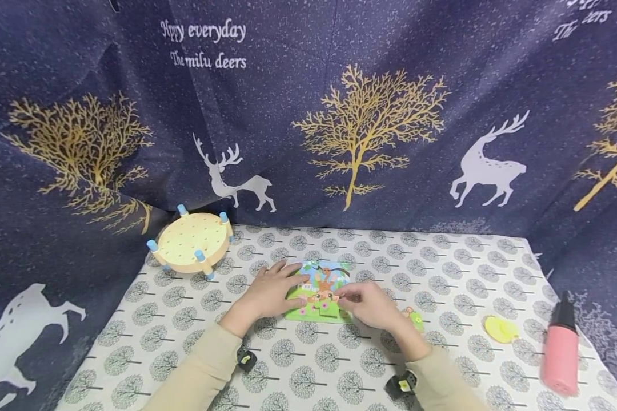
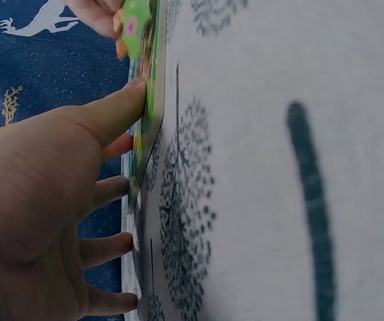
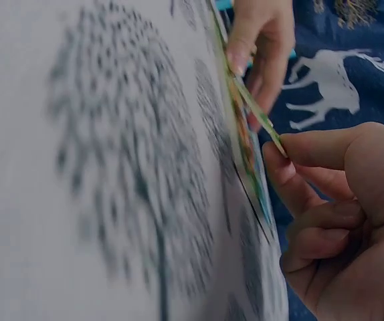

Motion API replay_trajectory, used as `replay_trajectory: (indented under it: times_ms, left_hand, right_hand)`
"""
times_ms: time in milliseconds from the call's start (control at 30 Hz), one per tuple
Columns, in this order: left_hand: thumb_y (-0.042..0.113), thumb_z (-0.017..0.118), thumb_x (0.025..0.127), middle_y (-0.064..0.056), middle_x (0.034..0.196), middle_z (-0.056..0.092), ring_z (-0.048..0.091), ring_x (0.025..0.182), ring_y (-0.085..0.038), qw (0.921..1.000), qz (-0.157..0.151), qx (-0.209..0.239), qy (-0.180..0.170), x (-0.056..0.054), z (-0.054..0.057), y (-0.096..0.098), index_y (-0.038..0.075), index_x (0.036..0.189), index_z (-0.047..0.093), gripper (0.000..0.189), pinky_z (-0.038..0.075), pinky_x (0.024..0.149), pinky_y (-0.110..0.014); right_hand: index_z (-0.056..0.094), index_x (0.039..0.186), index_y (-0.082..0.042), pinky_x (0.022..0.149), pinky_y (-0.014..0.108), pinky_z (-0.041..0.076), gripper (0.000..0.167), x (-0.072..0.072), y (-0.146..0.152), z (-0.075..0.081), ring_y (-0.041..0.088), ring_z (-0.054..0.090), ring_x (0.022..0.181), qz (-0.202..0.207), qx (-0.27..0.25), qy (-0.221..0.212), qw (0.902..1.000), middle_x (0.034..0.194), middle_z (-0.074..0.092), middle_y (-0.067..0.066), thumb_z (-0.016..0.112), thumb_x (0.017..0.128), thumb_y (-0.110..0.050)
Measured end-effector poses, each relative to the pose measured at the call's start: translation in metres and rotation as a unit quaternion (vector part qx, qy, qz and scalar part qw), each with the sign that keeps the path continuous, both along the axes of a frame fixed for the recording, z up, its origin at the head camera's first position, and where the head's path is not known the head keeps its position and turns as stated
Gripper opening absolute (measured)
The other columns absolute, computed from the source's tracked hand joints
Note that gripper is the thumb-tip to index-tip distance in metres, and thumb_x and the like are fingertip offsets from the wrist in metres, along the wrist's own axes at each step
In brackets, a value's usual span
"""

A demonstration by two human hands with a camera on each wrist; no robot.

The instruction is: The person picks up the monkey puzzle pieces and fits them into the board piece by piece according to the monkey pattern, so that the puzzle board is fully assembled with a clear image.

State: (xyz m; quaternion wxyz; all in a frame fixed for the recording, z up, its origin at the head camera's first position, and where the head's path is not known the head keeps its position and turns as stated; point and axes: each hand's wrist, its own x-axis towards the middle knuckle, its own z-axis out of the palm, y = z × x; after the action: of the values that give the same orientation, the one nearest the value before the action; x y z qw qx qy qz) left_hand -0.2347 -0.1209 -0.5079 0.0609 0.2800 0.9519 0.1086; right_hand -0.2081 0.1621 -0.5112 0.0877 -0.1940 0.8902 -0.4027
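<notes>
A colourful picture puzzle board (image 1: 294, 315) with a monkey on it lies on the patterned cloth. Across its left side my left hand (image 1: 269, 292) rests with fingers spread, and the thumb (image 2: 122, 110) touches the board's near edge. My right hand (image 1: 368, 306) pinches a green puzzle piece (image 3: 262, 119) between thumb and index finger. That piece is tilted over the board; in the left wrist view its green face shows a pink flower. A second loose puzzle piece (image 1: 416, 321) lies on the cloth beside my right wrist, partly hidden by it.
At the back left stands a round cream pegboard (image 1: 192, 237) with blue-tipped legs. A yellow object (image 1: 501, 329) and a pink bottle with a black nozzle (image 1: 561, 354) are on the right. A dark blue curtain (image 1: 288, 103) hangs behind the cloth-covered table (image 1: 308, 365).
</notes>
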Motion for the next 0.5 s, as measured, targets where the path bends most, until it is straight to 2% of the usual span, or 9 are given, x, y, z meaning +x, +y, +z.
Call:
replay_trajectory:
  times_ms: [100, 267, 500]
  left_hand:
    - [0.063, 0.06, 0.097, -0.001, 0.168, 0.033, 0.025, 0.153, -0.044, 1.0, -0.003, -0.004, 0.005, 0.0, -0.001, 0.0, 0.03, 0.155, 0.051, 0.068, 0.021, 0.114, -0.077]
    - [0.063, 0.06, 0.097, -0.001, 0.168, 0.033, 0.026, 0.152, -0.044, 0.9999, -0.004, -0.004, 0.009, -0.001, -0.002, 0.0, 0.029, 0.155, 0.052, 0.067, 0.022, 0.114, -0.077]
    - [0.062, 0.061, 0.097, -0.002, 0.167, 0.033, 0.026, 0.152, -0.045, 1.0, -0.001, 0.001, 0.008, -0.001, -0.001, 0.0, 0.028, 0.154, 0.053, 0.067, 0.021, 0.113, -0.078]
  right_hand:
    - [0.079, 0.117, -0.016, 0.085, 0.042, 0.058, 0.022, -0.002, -0.009, -0.002, 0.014, 0.068, 0.095, 0.011, 0.003, -0.007, 0.9999, 0.11, 0.076, -0.002, 0.073, 0.097, -0.02]
    - [0.078, 0.118, -0.009, 0.083, 0.04, 0.06, 0.024, -0.004, -0.02, -0.003, 0.012, 0.07, 0.088, 0.027, -0.01, -0.008, 0.9995, 0.109, 0.076, 0.002, 0.072, 0.097, -0.017]
    - [0.079, 0.115, -0.009, 0.08, 0.036, 0.059, 0.021, -0.005, -0.027, -0.002, 0.009, 0.069, 0.083, 0.012, -0.007, -0.017, 0.9998, 0.103, 0.077, 0.001, 0.073, 0.096, -0.015]
